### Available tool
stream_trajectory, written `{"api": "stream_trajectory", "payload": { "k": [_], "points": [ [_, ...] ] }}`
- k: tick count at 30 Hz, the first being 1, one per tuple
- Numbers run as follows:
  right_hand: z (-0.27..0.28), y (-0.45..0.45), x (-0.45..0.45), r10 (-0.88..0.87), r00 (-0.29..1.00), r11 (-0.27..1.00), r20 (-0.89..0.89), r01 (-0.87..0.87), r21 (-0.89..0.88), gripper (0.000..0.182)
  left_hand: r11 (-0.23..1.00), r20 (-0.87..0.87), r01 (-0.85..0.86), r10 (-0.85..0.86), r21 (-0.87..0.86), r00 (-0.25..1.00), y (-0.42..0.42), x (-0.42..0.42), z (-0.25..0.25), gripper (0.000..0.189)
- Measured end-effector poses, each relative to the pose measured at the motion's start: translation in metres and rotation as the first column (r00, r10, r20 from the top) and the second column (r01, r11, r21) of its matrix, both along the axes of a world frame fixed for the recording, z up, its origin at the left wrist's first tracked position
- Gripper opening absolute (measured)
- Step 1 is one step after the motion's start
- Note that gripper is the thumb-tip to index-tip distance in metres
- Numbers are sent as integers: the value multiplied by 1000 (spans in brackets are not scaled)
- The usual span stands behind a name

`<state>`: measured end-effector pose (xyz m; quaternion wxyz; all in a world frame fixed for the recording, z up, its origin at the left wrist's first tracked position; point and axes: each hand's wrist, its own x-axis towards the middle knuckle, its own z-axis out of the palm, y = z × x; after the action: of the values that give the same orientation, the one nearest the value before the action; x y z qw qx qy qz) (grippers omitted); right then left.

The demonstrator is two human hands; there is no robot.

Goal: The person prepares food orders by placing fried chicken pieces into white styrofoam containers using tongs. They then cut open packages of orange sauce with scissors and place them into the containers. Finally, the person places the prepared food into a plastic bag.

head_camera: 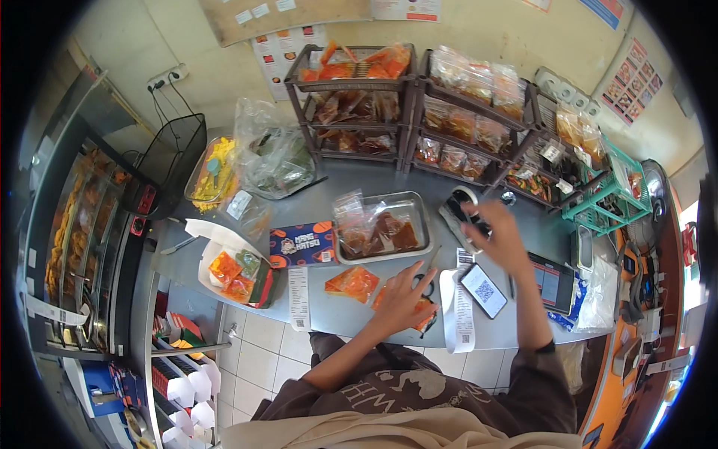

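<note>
My left hand (pixel 405 300) is spread over orange sauce packets near the counter's front edge; it seems to hold nothing. Dark scissor handles show just beyond its fingers. My right hand (pixel 493 227) is over a black and white device (pixel 464 205), possibly a tape or label dispenser; its fingers are apart. Below it lie a phone (pixel 483 291) showing a code and a long paper receipt (pixel 459 314). An orange sauce packet (pixel 353 284) lies left of my left hand. Further left, an open takeaway box (pixel 238 275) holds orange and green packets. A metal tray (pixel 423 224) holds bagged brown sauce.
Brown stacked racks (pixel 353 84) with bagged sauces stand along the back, beside a green basket (pixel 608 191). A blue printed box (pixel 303 245) and another receipt (pixel 299 300) lie left of centre. A tray of yellow food (pixel 216 168), a bag of leaves (pixel 280 163) and a tablet (pixel 549 280) flank the work area.
</note>
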<state>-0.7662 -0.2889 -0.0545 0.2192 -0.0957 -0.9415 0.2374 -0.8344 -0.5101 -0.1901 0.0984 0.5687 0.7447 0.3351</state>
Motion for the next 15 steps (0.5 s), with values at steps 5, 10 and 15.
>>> {"api": "stream_trajectory", "payload": {
  "k": [5,10,15],
  "points": [
    [86,12,-148,77,965,987,-252,-38,153,25,971,147,-175,152,165,977,-111,-82,57,47],
    [79,-15,-224,36,986,988,-162,-59,-142,29,900,311,-424,376,103,873,-217,-157,65,36],
    [21,-63,-173,-186,972,926,147,223,-304,23,993,613,-88,120,-82,781,-243,-197,59,33]
  ]
}}
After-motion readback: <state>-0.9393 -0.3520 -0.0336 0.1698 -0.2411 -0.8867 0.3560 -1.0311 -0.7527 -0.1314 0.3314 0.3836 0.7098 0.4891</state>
